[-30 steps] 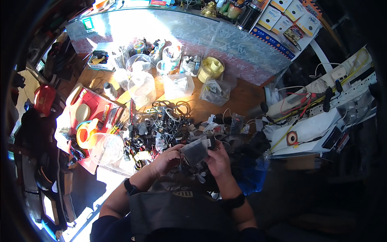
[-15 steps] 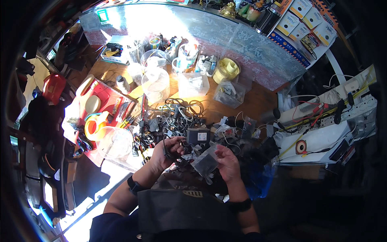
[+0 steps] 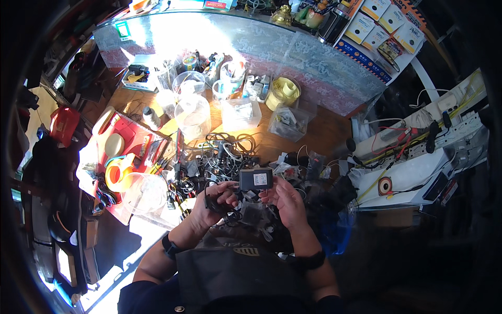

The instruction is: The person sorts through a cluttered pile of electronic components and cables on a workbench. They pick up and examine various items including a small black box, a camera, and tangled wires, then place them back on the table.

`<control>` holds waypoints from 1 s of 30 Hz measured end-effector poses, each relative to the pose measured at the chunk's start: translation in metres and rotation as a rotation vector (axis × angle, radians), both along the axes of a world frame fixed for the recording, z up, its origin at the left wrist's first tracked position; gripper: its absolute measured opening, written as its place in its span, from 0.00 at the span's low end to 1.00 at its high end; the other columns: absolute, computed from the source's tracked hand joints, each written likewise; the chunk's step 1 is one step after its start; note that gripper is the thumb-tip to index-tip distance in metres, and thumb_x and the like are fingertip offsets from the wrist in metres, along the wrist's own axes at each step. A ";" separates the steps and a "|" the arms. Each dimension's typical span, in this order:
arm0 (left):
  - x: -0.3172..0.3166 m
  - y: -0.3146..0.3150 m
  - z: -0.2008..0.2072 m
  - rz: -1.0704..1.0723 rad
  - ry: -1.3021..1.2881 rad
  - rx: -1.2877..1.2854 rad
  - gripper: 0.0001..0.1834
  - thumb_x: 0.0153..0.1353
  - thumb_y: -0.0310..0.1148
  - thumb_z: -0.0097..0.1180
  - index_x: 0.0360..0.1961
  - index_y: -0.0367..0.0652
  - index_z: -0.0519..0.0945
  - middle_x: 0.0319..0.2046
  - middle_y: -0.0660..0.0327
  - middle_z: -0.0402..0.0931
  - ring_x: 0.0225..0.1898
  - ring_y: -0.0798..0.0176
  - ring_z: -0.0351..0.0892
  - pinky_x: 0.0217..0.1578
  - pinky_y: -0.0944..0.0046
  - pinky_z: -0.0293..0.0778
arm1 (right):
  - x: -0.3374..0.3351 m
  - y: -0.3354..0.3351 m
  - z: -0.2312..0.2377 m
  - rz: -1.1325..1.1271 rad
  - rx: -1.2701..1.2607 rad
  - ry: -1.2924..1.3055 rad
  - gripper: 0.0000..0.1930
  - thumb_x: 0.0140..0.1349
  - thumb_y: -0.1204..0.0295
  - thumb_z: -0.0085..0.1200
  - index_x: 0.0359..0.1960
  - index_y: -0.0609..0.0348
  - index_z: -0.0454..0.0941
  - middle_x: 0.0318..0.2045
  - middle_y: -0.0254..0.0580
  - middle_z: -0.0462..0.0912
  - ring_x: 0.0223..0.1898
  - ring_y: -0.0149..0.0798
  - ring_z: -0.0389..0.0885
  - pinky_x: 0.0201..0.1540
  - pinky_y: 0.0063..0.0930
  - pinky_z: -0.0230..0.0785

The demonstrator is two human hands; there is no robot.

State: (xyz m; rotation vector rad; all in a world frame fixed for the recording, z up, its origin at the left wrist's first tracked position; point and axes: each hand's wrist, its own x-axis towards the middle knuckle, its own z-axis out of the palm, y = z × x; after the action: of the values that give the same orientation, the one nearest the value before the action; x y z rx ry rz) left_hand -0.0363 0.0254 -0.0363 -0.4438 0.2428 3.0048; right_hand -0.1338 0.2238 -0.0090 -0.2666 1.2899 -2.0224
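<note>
A black power adapter with a white label sits in front of me over the clutter. My left hand is closed around a bundled black cable, and its fingertips reach the adapter's left end. My right hand is at the adapter's lower right, fingers apart and slightly bent, with nothing visible in them. Whether those fingertips touch the adapter I cannot tell. Between and below my hands lies a small clear plastic bag.
A heap of tangled cables covers the wooden table beyond my hands. Clear tubs and a plastic box stand behind it. Orange tape lies at left, a power strip at right.
My right hand has let go of the plastic bag and moved to the adapter's right end. My left hand keeps hold of the cable. The whole view has shifted slightly.
</note>
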 end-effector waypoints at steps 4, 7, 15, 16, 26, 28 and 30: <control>0.002 0.007 -0.003 -0.058 0.068 0.041 0.18 0.59 0.33 0.48 0.45 0.30 0.71 0.13 0.67 0.58 0.24 0.65 0.65 0.36 0.62 0.68 | 0.006 -0.014 0.014 -0.029 0.089 0.047 0.17 0.63 0.71 0.42 0.52 0.63 0.67 0.38 0.43 0.79 0.37 0.36 0.78 0.41 0.30 0.70; 0.003 0.009 -0.003 -0.091 0.093 0.017 0.18 0.59 0.35 0.50 0.45 0.31 0.71 0.14 0.67 0.59 0.27 0.64 0.67 0.38 0.61 0.69 | 0.009 -0.014 0.016 -0.075 0.095 0.034 0.15 0.62 0.71 0.45 0.48 0.65 0.69 0.34 0.41 0.79 0.35 0.32 0.78 0.40 0.24 0.68; 0.006 0.014 0.005 -0.122 0.079 -0.078 0.16 0.59 0.36 0.51 0.44 0.37 0.73 0.21 0.64 0.67 0.31 0.62 0.70 0.43 0.60 0.69 | 0.012 -0.009 0.018 -0.108 0.059 0.050 0.15 0.61 0.72 0.45 0.47 0.66 0.69 0.34 0.42 0.79 0.34 0.32 0.78 0.39 0.26 0.69; 0.009 0.013 0.006 -0.112 0.041 -0.125 0.17 0.59 0.37 0.52 0.44 0.37 0.73 0.23 0.64 0.68 0.33 0.62 0.72 0.44 0.60 0.69 | 0.013 -0.010 0.016 -0.102 0.027 0.032 0.15 0.61 0.72 0.44 0.48 0.66 0.68 0.34 0.43 0.79 0.33 0.32 0.78 0.38 0.26 0.69; 0.039 -0.018 0.014 -0.114 0.181 -0.330 0.37 0.57 0.49 0.48 0.64 0.46 0.52 0.54 0.55 0.65 0.55 0.59 0.65 0.54 0.57 0.60 | 0.016 -0.007 -0.001 -0.134 -0.076 -0.192 0.18 0.61 0.64 0.40 0.47 0.65 0.68 0.36 0.51 0.79 0.36 0.43 0.78 0.41 0.37 0.72; 0.047 -0.021 0.019 -0.078 0.110 -0.221 0.38 0.56 0.51 0.48 0.64 0.46 0.53 0.55 0.50 0.63 0.56 0.53 0.64 0.55 0.52 0.60 | 0.020 -0.009 0.000 -0.125 -0.060 -0.186 0.18 0.61 0.66 0.40 0.49 0.65 0.67 0.38 0.52 0.78 0.39 0.45 0.78 0.44 0.38 0.71; 0.050 -0.022 0.023 -0.083 0.143 -0.214 0.40 0.55 0.58 0.48 0.64 0.51 0.53 0.56 0.49 0.62 0.58 0.52 0.63 0.52 0.51 0.64 | 0.026 -0.014 0.000 -0.077 -0.041 -0.173 0.18 0.61 0.68 0.40 0.50 0.65 0.66 0.39 0.53 0.78 0.40 0.45 0.78 0.45 0.37 0.71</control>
State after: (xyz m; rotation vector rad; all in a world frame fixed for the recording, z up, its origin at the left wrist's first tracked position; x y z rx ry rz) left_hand 0.0133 0.0031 -0.0131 -0.2284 0.5827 2.9427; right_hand -0.1078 0.2097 -0.0088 -0.0597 1.1675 -2.0885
